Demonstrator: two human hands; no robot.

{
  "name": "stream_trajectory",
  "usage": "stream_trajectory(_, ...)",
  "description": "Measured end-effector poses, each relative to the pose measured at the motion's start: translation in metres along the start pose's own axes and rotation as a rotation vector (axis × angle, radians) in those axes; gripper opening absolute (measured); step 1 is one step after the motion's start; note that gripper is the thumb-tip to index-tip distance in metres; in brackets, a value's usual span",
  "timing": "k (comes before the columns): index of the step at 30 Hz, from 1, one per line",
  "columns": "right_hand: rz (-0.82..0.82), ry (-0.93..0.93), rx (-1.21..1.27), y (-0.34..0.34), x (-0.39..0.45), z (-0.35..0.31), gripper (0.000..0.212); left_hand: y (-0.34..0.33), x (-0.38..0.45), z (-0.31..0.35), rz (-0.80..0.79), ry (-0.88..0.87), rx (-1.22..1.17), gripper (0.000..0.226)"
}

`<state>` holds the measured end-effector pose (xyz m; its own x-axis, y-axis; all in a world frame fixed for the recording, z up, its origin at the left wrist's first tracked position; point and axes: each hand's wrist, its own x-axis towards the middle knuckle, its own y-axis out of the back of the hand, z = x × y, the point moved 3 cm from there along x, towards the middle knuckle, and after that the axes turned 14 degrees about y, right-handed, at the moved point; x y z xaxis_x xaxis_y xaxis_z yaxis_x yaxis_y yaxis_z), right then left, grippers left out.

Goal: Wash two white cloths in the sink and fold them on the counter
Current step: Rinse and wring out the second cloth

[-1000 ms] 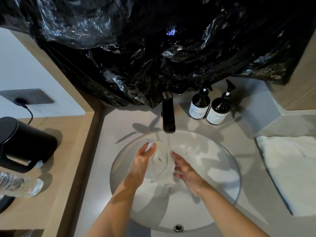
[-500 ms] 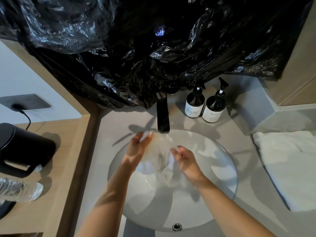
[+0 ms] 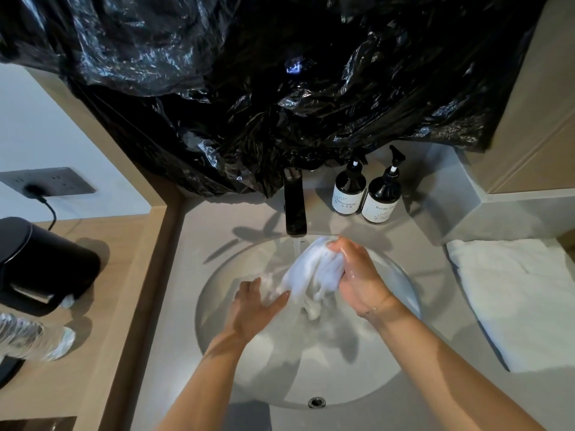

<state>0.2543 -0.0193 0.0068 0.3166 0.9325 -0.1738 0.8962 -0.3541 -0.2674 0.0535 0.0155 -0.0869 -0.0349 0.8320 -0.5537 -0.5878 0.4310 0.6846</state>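
A wet white cloth (image 3: 311, 272) hangs bunched over the round sink (image 3: 217, 293), just under the running black faucet (image 3: 295, 209). My right hand (image 3: 357, 275) grips the cloth's upper end, raised near the spout. My left hand (image 3: 253, 306) holds the cloth's lower left end, thumb and fingers around it. The cloth stretches between both hands. A second white cloth (image 3: 522, 300) lies spread flat on the counter to the right of the sink.
Two dark pump bottles (image 3: 367, 194) stand behind the sink right of the faucet. A black kettle (image 3: 40, 265) and a plastic water bottle (image 3: 34, 340) sit on the wooden counter at left. Black plastic sheeting (image 3: 280, 88) covers the wall above.
My right hand has gathered the cloth and lifted it up toward the spout. My left hand has dropped lower and to the left, holding the other end.
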Motion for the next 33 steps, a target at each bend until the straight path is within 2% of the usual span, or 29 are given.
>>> stream_trajectory(2, -0.046, 0.003, 0.052, -0.005, 0.000, -0.009, 0.041, -0.007, -0.011, 0.002, -0.002, -0.127, 0.001, 0.088)
stream_trajectory(5, -0.096, 0.042, 0.062, -0.010, -0.001, -0.023, 0.056, -0.012, -0.030, 0.014, -0.192, -0.310, -0.203, 0.054)
stream_trajectory(7, -0.139, 0.081, 0.107, -0.014, -0.002, -0.036, 0.046, -0.020, -0.039, 0.013, -0.376, -0.268, -0.346, 0.056)
stream_trajectory(8, -0.161, 0.085, 0.144, -0.015, -0.003, -0.043, 0.038, -0.024, -0.040, 0.011, -0.419, -0.238, -0.351, 0.062)
stream_trajectory(10, -0.186, 0.103, 0.200, -0.013, -0.003, -0.053, 0.028, -0.033, -0.035, 0.004, -0.379, -0.190, -0.215, 0.074)
stream_trajectory(11, -0.202, 0.124, 0.219, -0.011, -0.003, -0.056, 0.029, -0.038, -0.030, 0.002, -0.332, -0.189, -0.127, 0.072)
stream_trajectory(14, -0.229, 0.149, 0.210, -0.006, -0.003, -0.064, 0.038, -0.044, -0.013, 0.003, -0.232, -0.199, -0.166, 0.046)
stream_trajectory(16, -0.179, 0.145, 0.159, 0.002, -0.004, -0.070, 0.040, -0.039, -0.010, 0.005, -0.213, -0.209, -0.236, 0.034)
stream_trajectory(19, -0.014, 0.101, 0.072, 0.024, 0.000, -0.070, 0.051, -0.024, -0.010, 0.000, -0.219, -0.153, -0.278, 0.007)
stream_trajectory(22, 0.129, 0.083, -0.005, 0.047, -0.004, -0.064, 0.061, 0.001, -0.004, -0.012, -0.129, -0.183, -0.231, 0.012)
stream_trajectory(24, 0.157, 0.052, -0.071, 0.060, -0.010, -0.055, 0.073, 0.019, -0.004, -0.020, -0.093, -0.195, -0.191, 0.002)
stream_trajectory(25, 0.153, 0.043, -0.099, 0.065, -0.014, -0.052, 0.071, 0.029, -0.004, -0.023, -0.062, -0.211, -0.173, 0.004)
stream_trajectory(28, 0.180, 0.081, -0.192, 0.073, -0.022, -0.040, 0.018, 0.057, -0.007, -0.023, -0.010, -0.283, -0.184, 0.012)
stream_trajectory(31, 0.151, 0.133, -0.420, 0.083, -0.021, -0.023, 0.025, 0.069, -0.009, -0.008, -0.003, -0.341, -0.266, 0.020)
stream_trajectory(33, 0.132, 0.136, -0.537, 0.090, -0.020, -0.012, 0.027, 0.072, -0.009, 0.006, 0.030, -0.369, -0.211, 0.022)
